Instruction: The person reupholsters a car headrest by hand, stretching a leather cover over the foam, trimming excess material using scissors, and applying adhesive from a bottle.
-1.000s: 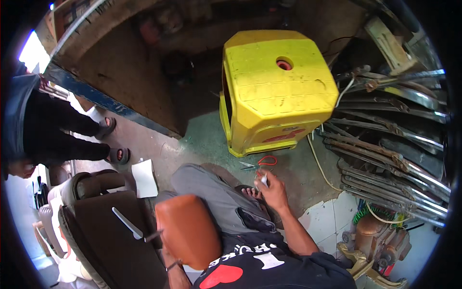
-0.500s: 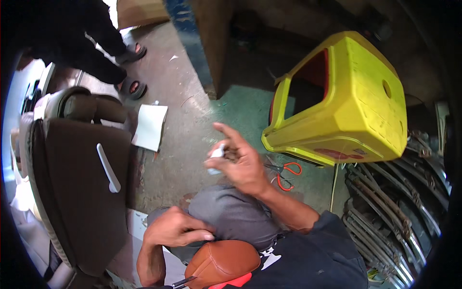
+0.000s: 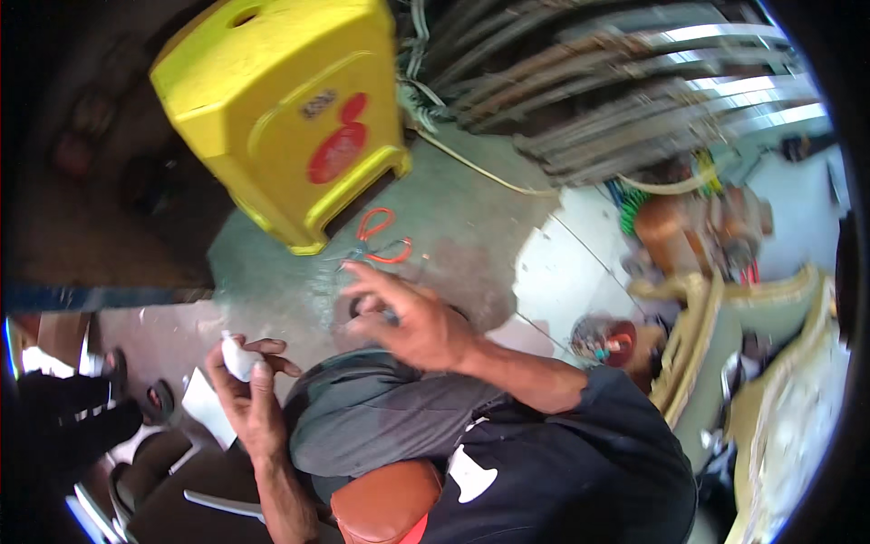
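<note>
L fingers (image 3: 263,385) curled, R fingers (image 3: 379,285) spread.

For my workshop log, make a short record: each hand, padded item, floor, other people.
Left hand: holding a small white bottle
Right hand: fingers partly spread; any held item unclear
Padded item: brown cushioned piece, by the dark shirt
Floor: orange-handled scissors near yellow stool
Other people: one person, left side

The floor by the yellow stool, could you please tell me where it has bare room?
Bare floor lies between the red-handled scissors, the pale cable and the white tiles; those tiles are also free left of the brown machine. It's crowded at the stacked metal frames and gilded frame.
</note>
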`<act>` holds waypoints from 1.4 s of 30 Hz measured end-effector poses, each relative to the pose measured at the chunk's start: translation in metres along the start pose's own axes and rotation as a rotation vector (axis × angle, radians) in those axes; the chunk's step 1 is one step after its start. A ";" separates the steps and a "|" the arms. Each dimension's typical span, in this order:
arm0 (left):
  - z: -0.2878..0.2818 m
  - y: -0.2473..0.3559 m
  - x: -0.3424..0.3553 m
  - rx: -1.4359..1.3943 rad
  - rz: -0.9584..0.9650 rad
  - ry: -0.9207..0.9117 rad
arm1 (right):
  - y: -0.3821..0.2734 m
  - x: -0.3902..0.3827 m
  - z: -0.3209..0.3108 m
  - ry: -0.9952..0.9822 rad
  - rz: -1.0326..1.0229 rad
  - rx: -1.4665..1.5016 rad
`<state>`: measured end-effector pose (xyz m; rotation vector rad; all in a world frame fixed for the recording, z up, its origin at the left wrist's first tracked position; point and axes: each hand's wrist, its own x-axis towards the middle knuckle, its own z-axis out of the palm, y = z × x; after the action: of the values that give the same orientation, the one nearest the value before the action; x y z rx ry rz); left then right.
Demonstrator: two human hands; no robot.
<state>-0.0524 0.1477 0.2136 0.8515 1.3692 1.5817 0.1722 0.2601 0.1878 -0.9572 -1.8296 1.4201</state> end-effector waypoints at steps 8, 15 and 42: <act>-0.030 -0.031 0.000 -0.157 0.037 0.025 | 0.130 -0.301 -0.120 -0.116 1.116 -0.855; 0.003 -0.022 0.013 0.135 0.077 0.034 | 0.166 -0.400 -0.087 0.510 0.932 -0.794; 0.032 -0.020 0.011 0.314 0.156 -0.099 | 0.122 -0.454 -0.136 0.725 1.407 -0.296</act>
<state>-0.0251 0.1711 0.1991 1.2355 1.5333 1.4369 0.5505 -0.0314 0.0806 -2.7471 -0.6736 1.0939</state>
